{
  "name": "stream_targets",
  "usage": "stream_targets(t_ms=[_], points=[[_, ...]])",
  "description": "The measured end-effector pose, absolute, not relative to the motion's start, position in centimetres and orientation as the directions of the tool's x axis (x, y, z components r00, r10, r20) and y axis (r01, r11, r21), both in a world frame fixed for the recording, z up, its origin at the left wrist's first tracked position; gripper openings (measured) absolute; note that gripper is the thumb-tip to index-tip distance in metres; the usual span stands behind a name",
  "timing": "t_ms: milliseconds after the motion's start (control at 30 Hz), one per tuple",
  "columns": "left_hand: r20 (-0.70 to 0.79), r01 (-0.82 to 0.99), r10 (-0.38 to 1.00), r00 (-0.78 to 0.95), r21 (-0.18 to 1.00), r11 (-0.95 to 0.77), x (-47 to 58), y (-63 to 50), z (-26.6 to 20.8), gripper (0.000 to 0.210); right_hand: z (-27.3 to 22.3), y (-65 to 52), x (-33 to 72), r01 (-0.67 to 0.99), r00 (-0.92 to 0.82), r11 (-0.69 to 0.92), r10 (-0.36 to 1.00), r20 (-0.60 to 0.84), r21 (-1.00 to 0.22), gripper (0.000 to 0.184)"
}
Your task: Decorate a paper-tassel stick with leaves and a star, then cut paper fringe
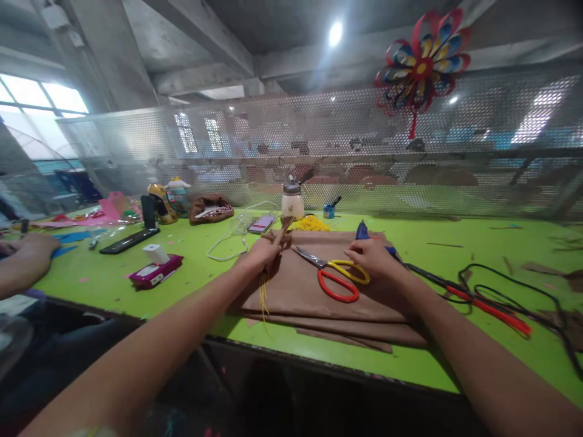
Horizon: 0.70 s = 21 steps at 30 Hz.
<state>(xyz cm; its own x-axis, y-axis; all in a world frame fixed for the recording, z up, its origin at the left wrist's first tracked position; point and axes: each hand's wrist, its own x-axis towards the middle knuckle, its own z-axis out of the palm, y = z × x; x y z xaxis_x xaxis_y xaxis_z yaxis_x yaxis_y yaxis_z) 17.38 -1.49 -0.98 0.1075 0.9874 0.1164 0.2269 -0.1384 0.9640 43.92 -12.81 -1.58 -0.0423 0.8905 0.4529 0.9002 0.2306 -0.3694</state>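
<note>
My left hand (264, 252) is closed around a crumpled brown strip (286, 227) whose end sticks up past the fingers. Thin yellow strings (263, 294) dangle below that hand. Scissors (325, 264) with one red and one yellow handle lie on the stacked brown sheets (291, 297), blades pointing to the far left. My right hand (374, 258) has its fingers bent together just above the yellow handle. A blue glue gun (362, 230) shows behind this hand, partly covered by it. Whether the fingers grip anything is hidden.
A white jar (292, 200), yellow string (312, 223), a small blue pot (329, 210) and a phone (261, 224) stand behind the sheets. Black cable (514, 291) and a red-handled tool (505, 314) lie right. Tissue pack (157, 270) and another person's hand (39, 250) are left.
</note>
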Motion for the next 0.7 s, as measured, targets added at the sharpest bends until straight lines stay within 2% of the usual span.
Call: stream_targets(t_ms=[200,367,467,533,600,700], points=[[0.197,0.489,0.977,0.081,0.846,-0.212,17.1,-1.6,-0.7,0.027,-1.6,-12.8,44.0,0.891,-0.030,0.227,0.894,0.447,-0.393,0.026],[0.313,0.566,0.946,0.088,0.766,-0.306,15.6,-4.5,0.7,0.010,-0.5,-14.2,41.9,0.868,-0.078,0.290,0.881,0.466,-0.403,0.023],[0.425,0.590,0.903,0.056,0.716,-0.374,13.2,-6.8,1.2,0.012,1.2,-16.5,39.2,0.811,-0.163,0.393,0.863,0.478,-0.433,0.019],[0.529,0.601,0.847,0.054,0.660,-0.451,11.4,-8.1,1.0,0.015,2.0,-18.1,37.3,0.803,-0.243,0.430,0.868,0.432,-0.413,0.015],[0.480,0.523,0.877,0.032,0.739,-0.424,10.1,-9.1,0.6,0.018,2.0,-19.2,35.7,0.781,-0.337,0.500,0.842,0.422,-0.373,0.013],[0.327,0.372,0.944,0.052,0.871,-0.322,9.2,-10.1,-0.2,0.022,1.2,-19.8,34.1,0.721,-0.510,0.623,0.774,0.376,-0.303,0.015]])
